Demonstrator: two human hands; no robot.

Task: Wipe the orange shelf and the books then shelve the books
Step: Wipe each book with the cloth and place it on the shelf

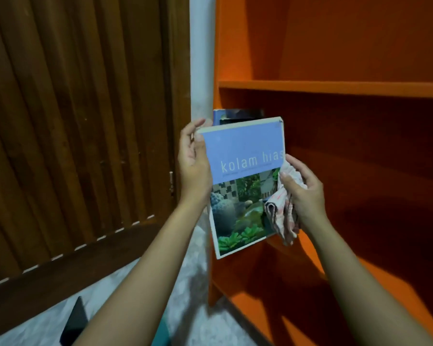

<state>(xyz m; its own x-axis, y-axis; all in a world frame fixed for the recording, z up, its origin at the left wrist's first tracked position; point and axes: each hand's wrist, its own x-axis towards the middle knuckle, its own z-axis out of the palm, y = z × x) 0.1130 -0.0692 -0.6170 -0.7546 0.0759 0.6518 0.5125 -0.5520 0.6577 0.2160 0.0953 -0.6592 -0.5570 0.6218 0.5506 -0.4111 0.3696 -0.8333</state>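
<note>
Wiping the books right now, not shelving yet. Holding one book (245, 181) up in front of the orange shelf (335, 87), cover facing out, blue top with "kolam hias" on it and a garden photo below. Left hand (194, 168) gripping the book's left edge, thumb on the cover, fingers curled round behind. Right hand (301, 193) closed around a bunched-up rag (283, 211), pressing it against the right side of the cover, loose end dangling below. Another book (238, 114) peeking out just behind the top, maybe leaning at the shelf's left wall, hard to tell. Compartments in view looking bare. Guessing next: dragging the rag across the rest of the cover, flipping for the back and edges, then standing the book in a compartment. Needing a firm left grip so nothing slips while rubbing.
</note>
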